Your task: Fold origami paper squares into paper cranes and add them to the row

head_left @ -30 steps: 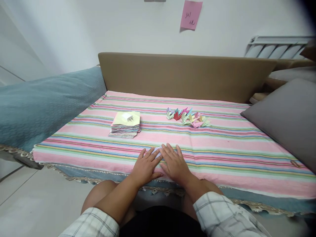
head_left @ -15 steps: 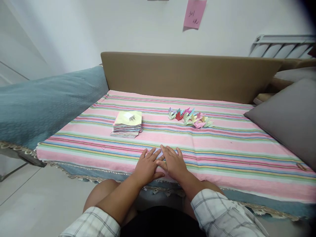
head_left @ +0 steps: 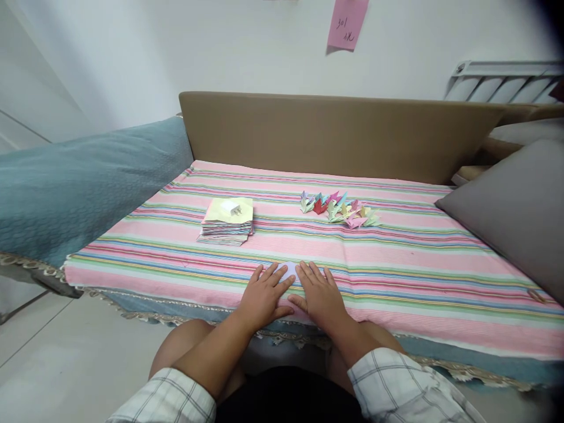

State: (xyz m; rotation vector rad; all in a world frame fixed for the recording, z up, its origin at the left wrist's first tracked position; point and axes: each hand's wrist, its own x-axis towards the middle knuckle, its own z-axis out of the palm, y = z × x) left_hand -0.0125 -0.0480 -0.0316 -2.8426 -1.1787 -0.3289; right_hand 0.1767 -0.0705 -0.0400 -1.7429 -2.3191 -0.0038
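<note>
A small pale lavender sheet of paper (head_left: 289, 271) lies flat on the striped cloth in front of me, partly covered by my fingers. My left hand (head_left: 263, 295) rests palm down on its left side with the fingers spread. On the right side, my right hand (head_left: 321, 292) also lies flat, fingers stretched out. Both hands press on the paper and grip nothing. Farther back on the left is a stack of square paper (head_left: 226, 232) with a white plug adapter (head_left: 231, 208) on its yellow top sheet. Several colourful folded paper pieces (head_left: 337, 210) sit in a cluster at back right.
The pink striped cloth (head_left: 154, 258) covers the seat. A brown backrest (head_left: 330, 135) stands behind it, a blue-covered armrest (head_left: 97, 170) at left and a grey cushion (head_left: 515, 205) at right. A small brown object (head_left: 536, 295) lies near the cushion. A pink note (head_left: 348, 24) hangs on the wall.
My right hand has slid to the right, away from the left fingertips, uncovering more of the lavender paper. My left hand stays in place.
</note>
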